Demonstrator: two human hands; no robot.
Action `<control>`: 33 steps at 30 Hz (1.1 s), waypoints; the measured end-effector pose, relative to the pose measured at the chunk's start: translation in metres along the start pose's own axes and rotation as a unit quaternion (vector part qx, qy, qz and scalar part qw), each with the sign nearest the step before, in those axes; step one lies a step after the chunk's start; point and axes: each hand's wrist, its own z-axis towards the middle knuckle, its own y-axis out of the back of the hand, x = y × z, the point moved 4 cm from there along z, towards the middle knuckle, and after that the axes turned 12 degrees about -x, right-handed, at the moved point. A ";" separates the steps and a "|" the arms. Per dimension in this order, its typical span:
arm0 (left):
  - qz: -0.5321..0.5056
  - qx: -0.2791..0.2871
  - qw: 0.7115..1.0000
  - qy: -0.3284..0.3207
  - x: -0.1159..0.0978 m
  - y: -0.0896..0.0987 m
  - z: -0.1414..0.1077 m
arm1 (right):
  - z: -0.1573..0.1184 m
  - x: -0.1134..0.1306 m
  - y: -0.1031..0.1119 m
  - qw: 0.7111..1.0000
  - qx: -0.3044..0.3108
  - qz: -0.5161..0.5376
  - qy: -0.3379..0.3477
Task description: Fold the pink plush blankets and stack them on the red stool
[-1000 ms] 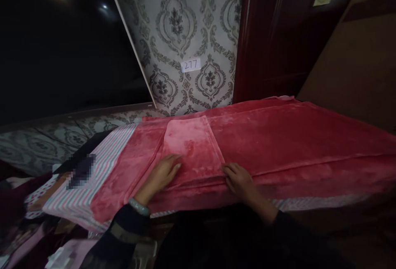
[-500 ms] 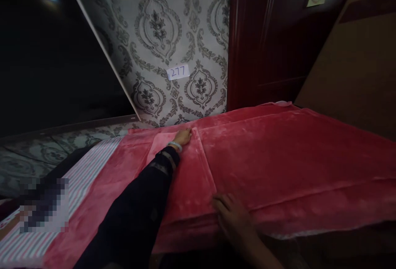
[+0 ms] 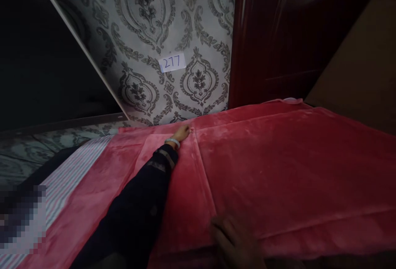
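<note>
A red plush blanket (image 3: 278, 161) lies spread out, with a folded-over section on its left that ends in a straight edge running from far to near. My left hand (image 3: 182, 133), wearing a bracelet below a dark sleeve, reaches to the far end of this edge. Its fingers are closed on the blanket's corner there. My right hand (image 3: 235, 238) is at the near end of the same edge, slightly blurred and dim, with its fingers curled on the fabric. Both hands touch the blanket; the undersides of the fingers are hidden.
A striped cloth (image 3: 78, 168) lies left of the blanket. Behind stand a patterned wall (image 3: 145, 71) with a paper label (image 3: 172, 62) reading 277 and a dark red door panel (image 3: 272, 46). A large black screen (image 3: 46, 62) is at left, a brown board (image 3: 359, 67) at right.
The view has shifted lower and closer. Both hands stay at the two ends of the folded edge, the right now a little lower in the picture. The blanket's folds look nearly the same.
</note>
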 end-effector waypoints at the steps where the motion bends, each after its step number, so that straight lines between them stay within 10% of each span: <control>1: 0.003 -0.006 1.000 0.001 0.001 -0.004 -0.003 | 0.000 -0.001 -0.001 1.000 -0.019 0.005 -0.002; 12: 0.015 -0.014 0.999 0.029 -0.005 -0.009 -0.011 | 0.031 0.004 0.034 0.991 0.104 0.062 -0.056; 21: -0.002 -0.009 1.000 0.024 0.009 0.076 -0.047 | 0.083 -0.014 0.038 0.971 0.200 0.055 -0.118; 27: 0.044 -0.025 0.998 0.048 0.037 0.115 -0.117 | 0.165 -0.049 -0.052 0.964 0.233 -0.001 -0.125; 33: 0.127 -0.023 0.988 0.083 0.036 0.096 -0.162 | 0.195 -0.074 -0.152 0.935 0.290 -0.152 -0.137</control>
